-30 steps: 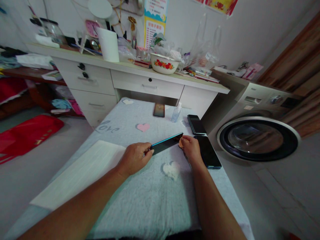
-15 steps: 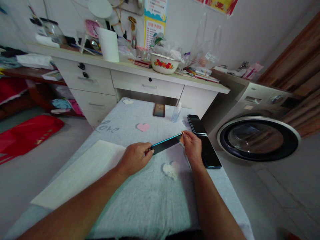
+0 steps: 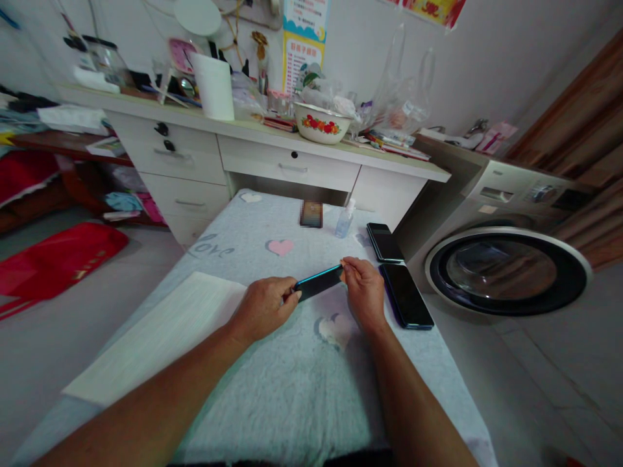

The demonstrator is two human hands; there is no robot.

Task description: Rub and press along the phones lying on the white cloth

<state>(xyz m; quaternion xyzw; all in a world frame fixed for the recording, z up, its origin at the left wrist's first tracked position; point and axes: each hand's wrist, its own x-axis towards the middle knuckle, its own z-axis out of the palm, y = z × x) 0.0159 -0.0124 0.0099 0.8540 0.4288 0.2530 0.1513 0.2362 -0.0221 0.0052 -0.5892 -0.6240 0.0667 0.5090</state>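
Note:
My left hand (image 3: 267,305) is closed on the near-left end of a dark smartphone (image 3: 318,283) with a shiny blue edge, holding it tilted above the bed-like padded cover. At the phone's other end, my right hand (image 3: 365,292) has its fingers pinched together against the upper edge. A small orange-brown patch shows between those fingers and the phone; what it is I cannot make out. The phone's right end is hidden behind this hand. To the right lie a larger dark tablet-like device (image 3: 406,295) and a second smartphone (image 3: 384,242), both flat.
A clear spray bottle (image 3: 344,220) and a partly blurred dark rectangular item (image 3: 311,214) stand and lie farther back. A pale folded sheet (image 3: 156,337) is at left. Behind are a white desk (image 3: 292,165) with a flowered bowl (image 3: 322,123), and a washing machine (image 3: 501,253).
My right hand has slid left and slightly down along the phone, covering more of its right end. My left hand keeps its hold and the phone stays nearly in place.

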